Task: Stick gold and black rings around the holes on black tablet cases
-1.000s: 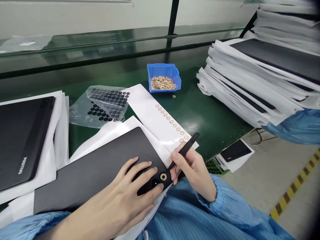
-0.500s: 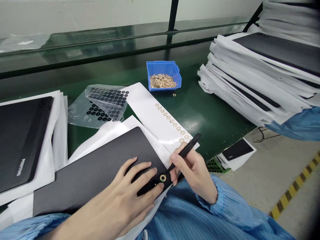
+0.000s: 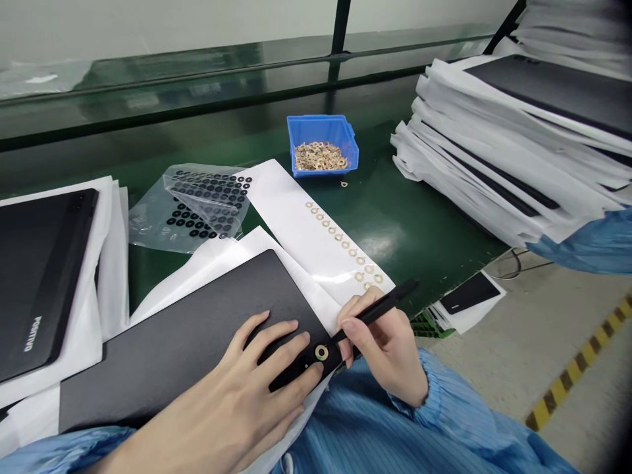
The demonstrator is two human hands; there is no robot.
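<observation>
A dark tablet-like panel (image 3: 197,322) lies at a slant on white wrapping sheet at the bottom centre. My left hand (image 3: 247,382) rests on its right part, fingers spread. Near that corner sits a small ring (image 3: 321,352), pale gold around a dark centre. My right hand (image 3: 378,339) pinches black tweezers (image 3: 380,307), whose tip is at the ring's upper right edge. Beyond the hands, a white strip (image 3: 296,217) carries a row of pale rings. A clear bag (image 3: 158,217) with black rings lies left of the strip.
A blue bin (image 3: 323,125) of gold rings stands behind the strip, one loose ring beside it. Wrapped panels (image 3: 474,145) are piled at right, and another dark panel (image 3: 39,276) lies on wrapping at left. A blue sleeve (image 3: 587,243) shows at the right edge.
The tweezers have tilted lower, their rear end shifting right and down as my right hand turned. My left hand stays on the panel. The view has shifted slightly.
</observation>
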